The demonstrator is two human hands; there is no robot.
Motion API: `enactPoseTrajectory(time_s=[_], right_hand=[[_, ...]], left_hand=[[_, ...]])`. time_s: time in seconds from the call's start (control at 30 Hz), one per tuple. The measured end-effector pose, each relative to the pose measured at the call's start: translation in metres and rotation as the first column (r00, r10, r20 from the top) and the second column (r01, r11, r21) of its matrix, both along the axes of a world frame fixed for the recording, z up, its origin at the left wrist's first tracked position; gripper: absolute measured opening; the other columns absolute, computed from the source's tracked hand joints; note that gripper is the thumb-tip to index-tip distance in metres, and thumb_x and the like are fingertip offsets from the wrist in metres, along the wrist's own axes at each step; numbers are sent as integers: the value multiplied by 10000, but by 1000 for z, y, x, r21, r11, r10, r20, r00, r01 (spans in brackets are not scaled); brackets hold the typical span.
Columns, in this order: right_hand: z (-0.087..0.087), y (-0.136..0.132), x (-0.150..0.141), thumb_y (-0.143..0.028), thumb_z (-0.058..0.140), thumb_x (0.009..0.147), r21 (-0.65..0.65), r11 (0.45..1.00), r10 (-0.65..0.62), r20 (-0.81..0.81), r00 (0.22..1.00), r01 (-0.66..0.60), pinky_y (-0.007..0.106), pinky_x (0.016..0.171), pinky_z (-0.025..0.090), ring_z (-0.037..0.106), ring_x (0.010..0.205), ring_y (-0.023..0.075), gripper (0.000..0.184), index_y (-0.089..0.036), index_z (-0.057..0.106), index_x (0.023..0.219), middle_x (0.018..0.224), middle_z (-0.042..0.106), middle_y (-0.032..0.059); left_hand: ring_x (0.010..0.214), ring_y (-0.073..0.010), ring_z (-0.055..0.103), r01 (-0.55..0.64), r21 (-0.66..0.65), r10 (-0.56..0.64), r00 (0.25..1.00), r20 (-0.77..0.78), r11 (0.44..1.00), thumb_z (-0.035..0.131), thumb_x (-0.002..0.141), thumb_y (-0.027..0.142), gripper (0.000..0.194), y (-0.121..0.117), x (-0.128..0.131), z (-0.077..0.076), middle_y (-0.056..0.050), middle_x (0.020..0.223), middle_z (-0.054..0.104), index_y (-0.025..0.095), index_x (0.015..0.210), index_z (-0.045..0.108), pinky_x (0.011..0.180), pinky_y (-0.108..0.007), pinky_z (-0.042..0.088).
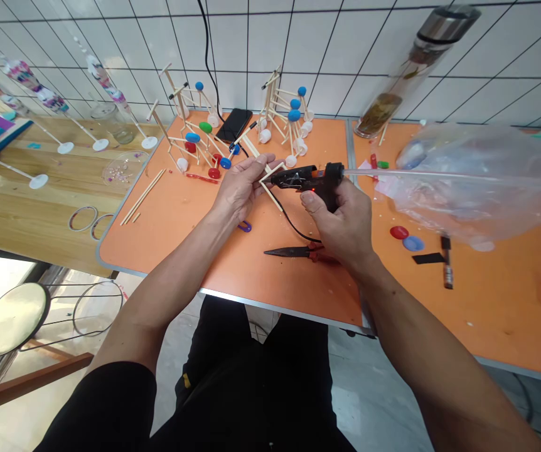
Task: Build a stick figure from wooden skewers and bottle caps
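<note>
The left hand [240,188] pinches a small stick frame [269,192] above the orange tabletop [167,245]; the right hand [339,216] wraps a glue gun [308,179], its nozzle [274,181] at the frame's joint; gluing appears in hand, and the joint calls for steady holding.

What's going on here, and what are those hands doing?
A person is working at an orange table. Their right hand grips a glue gun, with its tip right by the wooden sticks held in their left hand. Pliers lie on the table below the hands, and stick models with blue caps stand farther back.
</note>
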State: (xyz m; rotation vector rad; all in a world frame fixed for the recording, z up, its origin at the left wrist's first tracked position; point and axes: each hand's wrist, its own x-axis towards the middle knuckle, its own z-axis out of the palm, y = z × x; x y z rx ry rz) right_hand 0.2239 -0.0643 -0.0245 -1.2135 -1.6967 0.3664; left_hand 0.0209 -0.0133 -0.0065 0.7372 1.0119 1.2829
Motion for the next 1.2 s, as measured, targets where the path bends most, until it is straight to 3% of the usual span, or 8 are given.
enactPoseTrajectory(time_s=[0.43,0.8,1.2], right_hand=[[-4,1,2,-737,672,1056,-20,1000,-2,26,1000,2,397,624,532,598,652,222,562,-244,818,1281,782,692,24],[-2,0,1,-768,666,1050,12,1000,-9,17,1000,9,370,580,474,560,616,204,569,-254,829,1233,763,694,19],[0,-1,1,-715,671,1059,-4,1000,-7,43,999,7,373,616,498,575,637,210,524,-242,810,1236,761,685,12]], left_hand=[[1408,-279,786,4,8,-4,1000,17,1000,711,1111,318,194,1,0,0,-87,1359,874,198,1202,833,1163,-415,663],[1398,-267,791,0,-5,1,1000,15,1000,722,1106,322,189,0,1,1,-81,1352,877,206,1204,835,1165,-403,657],[1391,-285,795,9,3,-9,1000,-6,1000,778,1080,423,303,0,0,-1,-93,1400,861,225,1305,819,1159,-428,664]])
